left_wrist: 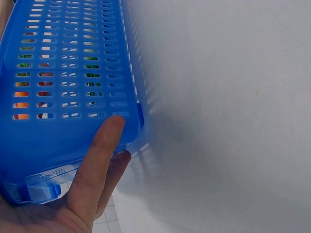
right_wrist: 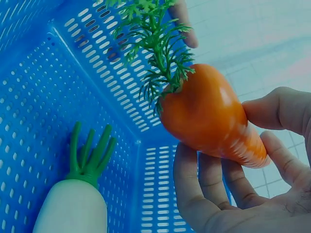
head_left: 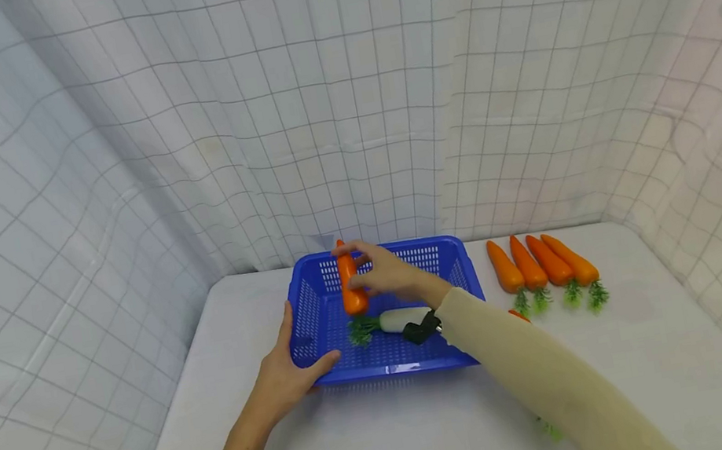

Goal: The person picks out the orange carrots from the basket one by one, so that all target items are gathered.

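Above the left part of a blue plastic basket [head_left: 391, 370], my right hand [head_left: 389, 272] pinches an orange carrot [head_left: 351, 282]. The carrot has a green leafy top, and thumb and fingertips press its sides in the right wrist view. A white radish [head_left: 405, 319] with green stems lies on the basket floor beneath my right wrist. My left hand [head_left: 285, 373] holds the basket's front left corner, thumb toward the front rim and fingers along the left side. In the left wrist view, fingers [left_wrist: 92, 174] rest against the perforated wall.
Right of the basket, several carrots [head_left: 542, 262] lie side by side on the white table [head_left: 383, 444], leafy ends toward me. Another carrot [head_left: 519, 315] is mostly hidden under my right sleeve. Gridded white curtains [head_left: 340, 101] enclose the table's back and sides.
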### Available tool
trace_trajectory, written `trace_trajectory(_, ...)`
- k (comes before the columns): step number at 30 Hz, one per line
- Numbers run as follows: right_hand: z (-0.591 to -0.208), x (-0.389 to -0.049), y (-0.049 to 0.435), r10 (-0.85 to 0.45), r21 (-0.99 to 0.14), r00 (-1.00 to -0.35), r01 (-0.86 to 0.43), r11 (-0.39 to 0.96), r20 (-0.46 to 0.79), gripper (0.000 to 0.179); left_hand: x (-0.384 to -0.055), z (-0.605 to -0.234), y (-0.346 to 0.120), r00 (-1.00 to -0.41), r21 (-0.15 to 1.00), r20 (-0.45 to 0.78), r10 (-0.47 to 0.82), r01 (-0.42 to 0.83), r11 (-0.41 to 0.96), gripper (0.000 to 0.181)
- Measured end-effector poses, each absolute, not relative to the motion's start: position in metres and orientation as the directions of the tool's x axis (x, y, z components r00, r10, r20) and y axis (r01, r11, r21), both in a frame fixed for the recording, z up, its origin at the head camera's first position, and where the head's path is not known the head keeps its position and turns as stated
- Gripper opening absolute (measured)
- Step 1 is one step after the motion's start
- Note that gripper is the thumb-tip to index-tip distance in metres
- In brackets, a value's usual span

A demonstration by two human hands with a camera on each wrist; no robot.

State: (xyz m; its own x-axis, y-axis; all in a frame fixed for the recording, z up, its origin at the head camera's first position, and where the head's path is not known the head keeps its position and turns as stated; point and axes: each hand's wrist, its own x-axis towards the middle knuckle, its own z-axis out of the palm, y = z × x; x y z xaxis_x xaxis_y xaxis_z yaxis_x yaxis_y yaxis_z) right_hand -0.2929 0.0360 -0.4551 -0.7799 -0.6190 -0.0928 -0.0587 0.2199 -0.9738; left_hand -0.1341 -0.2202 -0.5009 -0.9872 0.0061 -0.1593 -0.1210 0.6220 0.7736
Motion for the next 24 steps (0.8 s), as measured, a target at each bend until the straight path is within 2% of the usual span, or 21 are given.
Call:
trace_trajectory(10, -0.445, -0.288, 0.056, -0.592, -0.971, -0.8, -0.051, 0.235, -0.101, 0.067, -0.136, -0.502, -0.22, -0.986, 0.754, -0.164, 0.009, -0.119, 0.646, 0.135)
trace_trajectory(24, -0.435, -0.276, 0.093, -0.578, -0.952, -0.814, -0.129, 0.277, -0.058, 0.071, -0.136, -0.5, -0.219, -0.987, 0.761, -0.157, 0.019, -0.109, 0.64, 0.138)
